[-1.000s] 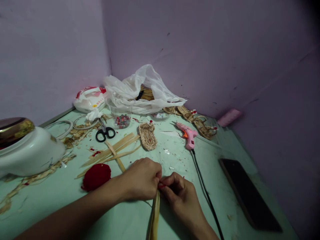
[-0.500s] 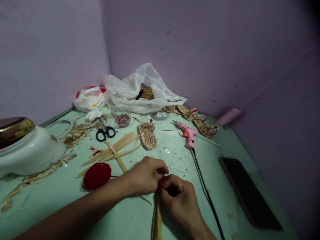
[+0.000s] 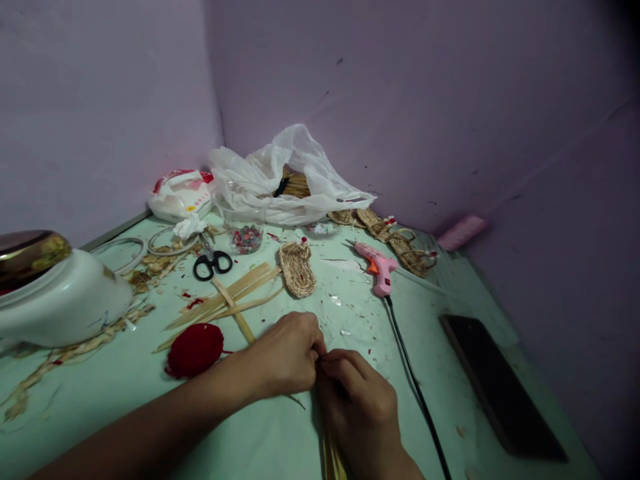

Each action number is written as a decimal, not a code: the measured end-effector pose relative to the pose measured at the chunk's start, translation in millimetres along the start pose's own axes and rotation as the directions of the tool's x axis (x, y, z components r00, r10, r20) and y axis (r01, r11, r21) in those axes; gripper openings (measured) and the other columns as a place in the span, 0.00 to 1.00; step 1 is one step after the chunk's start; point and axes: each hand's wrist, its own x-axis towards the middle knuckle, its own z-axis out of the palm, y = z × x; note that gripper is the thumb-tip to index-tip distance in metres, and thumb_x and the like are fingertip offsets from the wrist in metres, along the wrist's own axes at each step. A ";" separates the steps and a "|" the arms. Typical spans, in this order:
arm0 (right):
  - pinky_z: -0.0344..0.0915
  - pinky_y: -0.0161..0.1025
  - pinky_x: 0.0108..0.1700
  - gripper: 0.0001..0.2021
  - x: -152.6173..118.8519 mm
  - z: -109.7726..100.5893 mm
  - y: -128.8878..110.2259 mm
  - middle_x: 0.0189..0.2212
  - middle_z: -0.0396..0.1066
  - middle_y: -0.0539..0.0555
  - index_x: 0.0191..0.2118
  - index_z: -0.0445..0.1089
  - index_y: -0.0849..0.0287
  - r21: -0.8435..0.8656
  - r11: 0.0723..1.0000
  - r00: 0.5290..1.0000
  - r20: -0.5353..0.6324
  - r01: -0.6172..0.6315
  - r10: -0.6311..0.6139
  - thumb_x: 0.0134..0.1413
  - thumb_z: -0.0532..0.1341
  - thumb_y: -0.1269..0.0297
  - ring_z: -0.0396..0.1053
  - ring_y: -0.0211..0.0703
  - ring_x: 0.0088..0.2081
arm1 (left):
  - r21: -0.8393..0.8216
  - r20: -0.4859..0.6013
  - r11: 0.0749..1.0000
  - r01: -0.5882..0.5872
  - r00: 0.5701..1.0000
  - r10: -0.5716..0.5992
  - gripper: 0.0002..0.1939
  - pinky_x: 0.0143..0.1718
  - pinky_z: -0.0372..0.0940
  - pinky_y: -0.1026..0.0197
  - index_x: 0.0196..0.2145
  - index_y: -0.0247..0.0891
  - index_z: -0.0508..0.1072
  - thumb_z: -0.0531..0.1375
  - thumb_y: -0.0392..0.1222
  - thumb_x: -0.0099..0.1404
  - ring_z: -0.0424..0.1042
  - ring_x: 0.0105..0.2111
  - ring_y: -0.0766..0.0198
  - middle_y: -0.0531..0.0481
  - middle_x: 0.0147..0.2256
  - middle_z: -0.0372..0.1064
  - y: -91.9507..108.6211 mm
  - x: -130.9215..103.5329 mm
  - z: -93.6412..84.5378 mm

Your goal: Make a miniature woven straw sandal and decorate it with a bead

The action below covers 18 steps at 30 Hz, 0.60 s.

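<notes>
My left hand (image 3: pixel 293 353) and my right hand (image 3: pixel 357 397) meet at the fingertips above the table's near part. Both are closed in pinches around the upper end of a bundle of dry straw strips (image 3: pixel 331 460), which hangs toward the bottom edge beneath my right hand. The pinched end itself is hidden by the fingers. A ball of red yarn (image 3: pixel 195 350) lies beside my left forearm. Loose straw strips (image 3: pixel 245 293) fan out beyond it, and a small braided straw sole (image 3: pixel 298 270) rests at their right end.
A pink glue gun (image 3: pixel 381 267) with a black cord lies right of centre, near a dark phone (image 3: pixel 500 387). Black scissors (image 3: pixel 213 263), a cup of beads (image 3: pixel 247 237), a white plastic bag (image 3: pixel 300 173) and braided pieces (image 3: pixel 413 253) sit farther back. A white pot (image 3: pixel 65 307) stands left.
My right hand has turned and its fingers have closed further. My left fingers have curled in, and the lower straw strips have swung slightly right.
</notes>
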 end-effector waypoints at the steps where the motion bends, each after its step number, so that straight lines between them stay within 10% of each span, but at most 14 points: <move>1: 0.65 0.32 0.26 0.08 0.2 0.5 -0.5 0.23 0.71 0.55 0.25 0.68 0.59 -0.026 1.000 1.000 -0.008 0.005 -0.005 0.49 0.55 0.76 0.69 0.39 0.24 | -0.004 0.015 1.000 -0.010 1.000 0.010 0.14 0.30 0.62 0.65 0.27 0.36 0.77 0.52 0.29 0.50 0.70 0.30 0.62 0.46 0.29 0.71 0.0 0.4 -1.2; 18: 0.61 0.30 0.27 0.08 -3.9 7.7 3.3 0.24 0.66 0.51 0.27 0.65 0.60 -0.063 0.998 0.997 -0.072 0.018 -0.022 0.52 0.54 0.77 0.65 0.34 0.24 | 0.036 0.047 0.998 -0.050 0.998 0.049 0.07 0.27 0.58 0.67 0.26 0.36 0.70 0.53 0.31 0.52 0.66 0.28 0.65 0.50 0.28 0.68 -1.3 3.1 -6.7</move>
